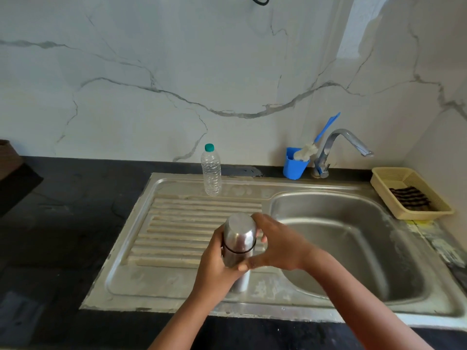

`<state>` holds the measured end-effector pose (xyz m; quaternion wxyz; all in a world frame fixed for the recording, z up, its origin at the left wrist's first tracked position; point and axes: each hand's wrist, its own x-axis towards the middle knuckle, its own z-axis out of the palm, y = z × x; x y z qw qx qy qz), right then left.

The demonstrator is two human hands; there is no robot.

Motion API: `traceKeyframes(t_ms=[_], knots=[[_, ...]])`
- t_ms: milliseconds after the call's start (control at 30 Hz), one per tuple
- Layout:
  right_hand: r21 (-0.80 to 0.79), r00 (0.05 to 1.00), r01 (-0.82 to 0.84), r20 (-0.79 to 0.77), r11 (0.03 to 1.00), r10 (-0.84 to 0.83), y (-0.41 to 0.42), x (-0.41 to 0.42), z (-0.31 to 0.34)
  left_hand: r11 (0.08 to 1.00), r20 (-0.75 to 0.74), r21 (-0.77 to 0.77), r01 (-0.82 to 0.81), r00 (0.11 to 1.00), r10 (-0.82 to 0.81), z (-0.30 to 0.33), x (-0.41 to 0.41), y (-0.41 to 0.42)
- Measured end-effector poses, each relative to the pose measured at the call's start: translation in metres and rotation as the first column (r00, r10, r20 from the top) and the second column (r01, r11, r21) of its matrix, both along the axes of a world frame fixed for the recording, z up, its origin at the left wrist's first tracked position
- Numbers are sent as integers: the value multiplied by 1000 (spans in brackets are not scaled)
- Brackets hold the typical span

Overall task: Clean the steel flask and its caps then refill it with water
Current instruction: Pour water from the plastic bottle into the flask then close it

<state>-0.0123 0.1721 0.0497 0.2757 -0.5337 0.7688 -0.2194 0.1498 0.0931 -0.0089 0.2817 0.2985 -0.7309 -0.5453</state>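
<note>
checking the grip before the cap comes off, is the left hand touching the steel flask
Touching. The head view shows the left hand with fingers wrapped round the steel flask body, no gap visible between them.

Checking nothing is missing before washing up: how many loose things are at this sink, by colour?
Steel: 1, the flask
Clear: 1, the water bottle
Blue: 2, the cup and the brush
Yellow: 1, the basket
Dark: 1, the cloth
Total: 6

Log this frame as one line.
stage: opening | left hand: grips steel flask body | right hand: on outer cap | flask: upright over drainboard
</note>
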Motion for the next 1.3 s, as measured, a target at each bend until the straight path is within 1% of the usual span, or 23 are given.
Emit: traceKeyframes(t_ms=[67, 167, 267, 333, 433, 667, 800, 933, 1100, 1233, 1300], knots=[[10, 993, -1, 114, 1000, 0, 4, 1, -20, 999, 18, -31, 4, 1000, -4, -8, 4, 1], [-2, 972, 32, 234, 999, -30, 8, 7, -42, 990, 57, -119, -70, 995, 77, -23, 10, 1], [-15, 956, 45, 292, 999, -38, 8, 14, -48, 983, 69, -141, -116, 990, 126, -34, 13, 1], [-34, 952, 66, 302, 997, -52, 7, 18, -51, 985, 94, -148, -93, 990, 107, -37, 14, 0], [-85, 932, 135, 348, 987, -98, 7, 25, -59, 993, 87, -94, -71, 993, 79, -41, 15, -3], [-127, 922, 214, 354, 969, -158, 7, 27, -69, 997, 42, -37, -66, 997, 67, -41, 15, -5], [-128, 926, 225, 338, 966, -171, 1, 21, -60, 999, 28, -15, -43, 999, 43, -34, 9, -13], [-161, 922, 263, 331, 951, -199, -13, 11, -46, 999, 15, -33, -10, 1000, 11, -19, -7, -32], [-217, 910, 339, 324, 915, -261, -47, -13, -26, 994, 16, -100, 35, 999, -33, 4, -43, -76], [-235, 909, 357, 309, 904, -279, -79, -37, -8, 975, 61, -212, 69, 997, -57, 23, -75, -108], [-249, 904, 379, 306, 891, -299, -96, -50, -2, 970, 71, -234, 67, 996, -51, 27, -92, -123]])
